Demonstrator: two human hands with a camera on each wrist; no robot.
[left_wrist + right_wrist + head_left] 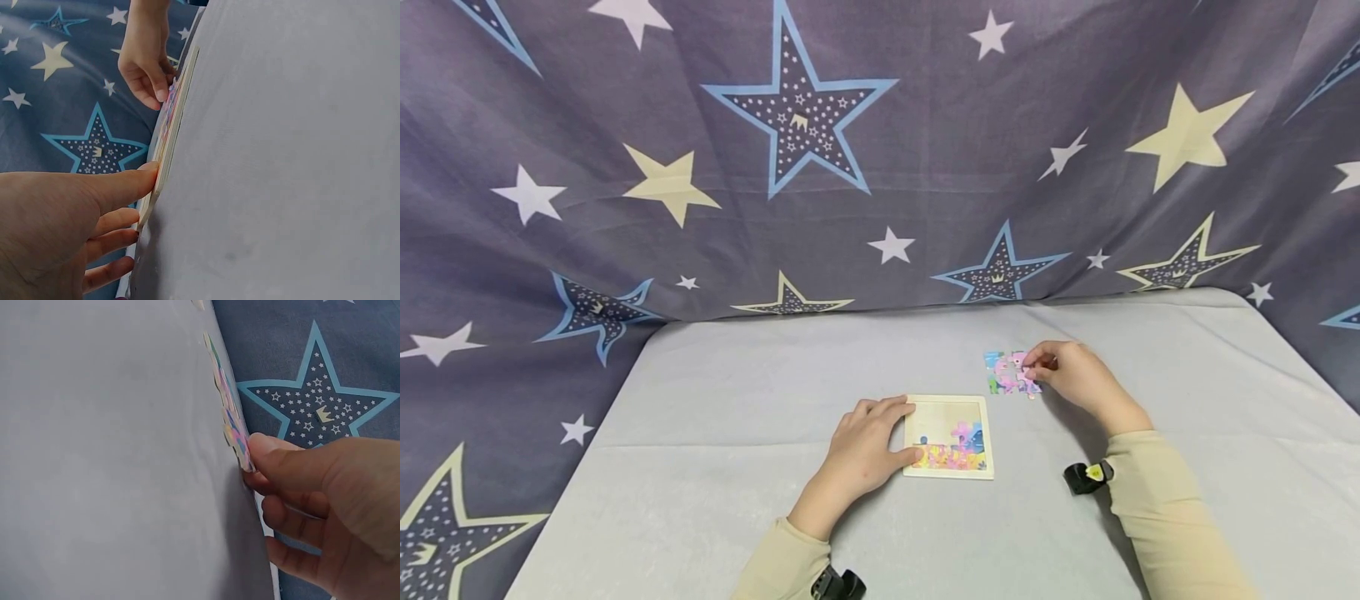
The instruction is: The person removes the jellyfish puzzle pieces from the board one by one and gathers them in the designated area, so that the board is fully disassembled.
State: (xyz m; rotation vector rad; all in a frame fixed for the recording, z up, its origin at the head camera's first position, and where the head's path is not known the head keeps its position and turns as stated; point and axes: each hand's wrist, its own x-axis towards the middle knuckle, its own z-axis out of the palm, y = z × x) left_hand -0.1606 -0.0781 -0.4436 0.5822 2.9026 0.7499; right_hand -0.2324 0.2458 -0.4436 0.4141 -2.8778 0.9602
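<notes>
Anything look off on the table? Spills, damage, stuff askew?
Nothing really stands out. The puzzle frame is only partly filled, and some pieces lie outside it, where the right hand pinches one. No spill or damage visible.

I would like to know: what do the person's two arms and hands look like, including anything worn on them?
The left sleeve and right sleeve are long and plain beige. The left hand and right hand wear no gloves. Small black devices sit near both cuffs; the right one bears a yellow marking.
</notes>
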